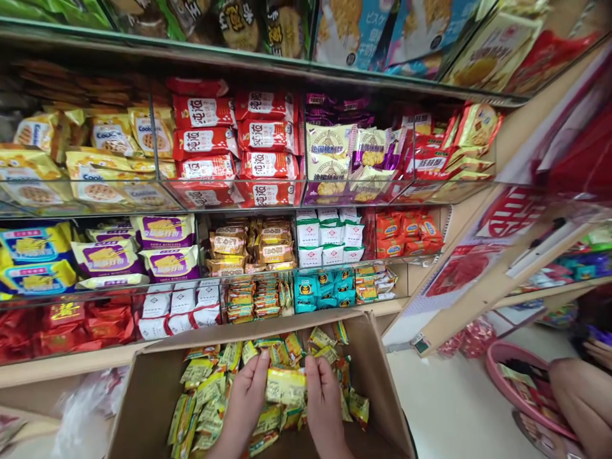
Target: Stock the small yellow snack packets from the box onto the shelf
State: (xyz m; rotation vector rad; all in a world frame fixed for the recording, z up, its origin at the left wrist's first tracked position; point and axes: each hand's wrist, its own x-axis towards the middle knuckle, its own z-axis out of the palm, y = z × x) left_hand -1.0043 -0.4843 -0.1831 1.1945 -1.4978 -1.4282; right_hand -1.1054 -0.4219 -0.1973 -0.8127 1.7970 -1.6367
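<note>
Bare hands at work in the shop: left and right grasp opposite ends of a yellow-wrapped snack packet over an open cardboard carton, where similar small packets lie scattered. At three o'clock from the hands, a pink basin sits beside a person's bare leg. Teal packets fill a shelf compartment at one o'clock; beyond, yellow cookie bags line a higher shelf at ten.

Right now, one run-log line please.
left hand: grips yellow packet, one end | right hand: grips opposite end | below: open cardboard box, loose packets | ahead: stocked shelves
</note>
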